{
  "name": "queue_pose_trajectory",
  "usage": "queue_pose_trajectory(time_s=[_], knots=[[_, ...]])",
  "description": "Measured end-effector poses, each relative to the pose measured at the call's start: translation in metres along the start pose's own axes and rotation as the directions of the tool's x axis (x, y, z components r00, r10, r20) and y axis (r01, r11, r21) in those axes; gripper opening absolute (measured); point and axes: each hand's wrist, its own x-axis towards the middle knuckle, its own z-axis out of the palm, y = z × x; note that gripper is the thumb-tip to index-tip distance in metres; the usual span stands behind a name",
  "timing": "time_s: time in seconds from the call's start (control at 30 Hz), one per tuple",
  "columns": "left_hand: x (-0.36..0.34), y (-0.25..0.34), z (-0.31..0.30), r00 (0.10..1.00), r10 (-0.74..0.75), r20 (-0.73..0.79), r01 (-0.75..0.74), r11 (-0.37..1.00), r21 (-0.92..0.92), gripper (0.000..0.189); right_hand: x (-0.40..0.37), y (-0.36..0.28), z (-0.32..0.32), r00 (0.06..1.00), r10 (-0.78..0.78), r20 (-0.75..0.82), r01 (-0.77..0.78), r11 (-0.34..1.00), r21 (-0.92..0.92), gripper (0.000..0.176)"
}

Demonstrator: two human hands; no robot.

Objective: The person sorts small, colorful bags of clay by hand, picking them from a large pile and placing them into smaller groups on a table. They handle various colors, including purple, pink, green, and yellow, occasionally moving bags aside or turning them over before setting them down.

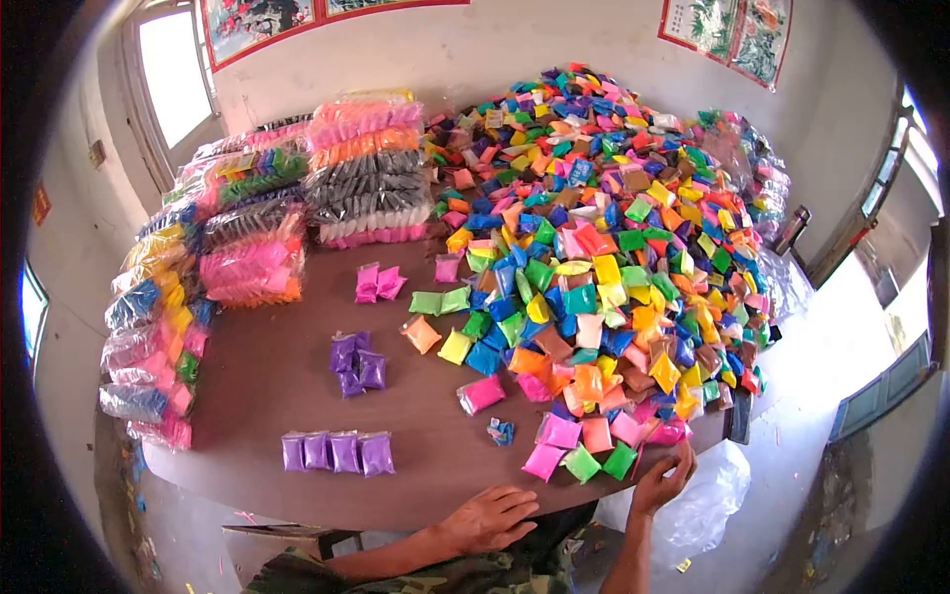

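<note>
Nearest me, my left hand lies palm down on the near rim of the round brown counter. Grip slack, fingers spread, nothing in it.

My right hand is raised at the counter's edge further right. Fingers point up and are loosely open, grip empty as far as I can see. Its fingertips sit just below a pink packet, with a green packet just to their left. Both belong to the near fringe of the heap. Next along that fringe are a second green packet and a magenta packet.

A small blue packet lies alone between my left hand and the fringe.

A row of purple packets, four side by side, sits near the rim, left of my left hand. A loose purple cluster lies beyond it.

The heap of mixed-colour packets covers the right half of the counter.

Bagged bundles are stacked at the far side, and more bundles line the left rim.

A clear plastic bag shows below the counter's edge, beside my right hand.
</note>
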Motion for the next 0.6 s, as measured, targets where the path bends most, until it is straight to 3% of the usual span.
queue_pose_trajectory(time_s=[0.33, 0.43, 0.5, 0.57, 0.6], knots=[[0.087, 0.004, -0.055, 0.975, -0.170, -0.146, 0.150, 0.979, -0.136, 0.029, -0.002, 0.001, 0.001, 0.999, 0.040, -0.004, -0.040, 0.999, 0.006, 0.033], [0.129, -0.031, -0.064, 0.962, -0.141, -0.234, 0.118, 0.987, -0.110, 0.026, -0.004, 0.003, 0.003, 0.999, 0.043, -0.004, -0.043, 0.999, 0.022, 0.033], [0.165, -0.040, -0.086, 0.951, -0.240, -0.196, 0.240, 0.970, -0.022, 0.026, -0.006, 0.005, 0.003, 0.999, 0.047, -0.009, -0.047, 0.999, 0.027, 0.032], [0.207, -0.060, -0.104, 0.949, -0.219, -0.226, 0.204, 0.975, -0.090, 0.029, -0.007, 0.007, 0.004, 0.998, 0.056, -0.021, -0.055, 0.998, 0.022, 0.031], [0.226, -0.074, -0.111, 0.950, -0.151, -0.275, 0.163, 0.987, 0.018, 0.028, -0.008, 0.007, 0.004, 0.997, 0.077, -0.019, -0.077, 0.997, 0.019, 0.031]])
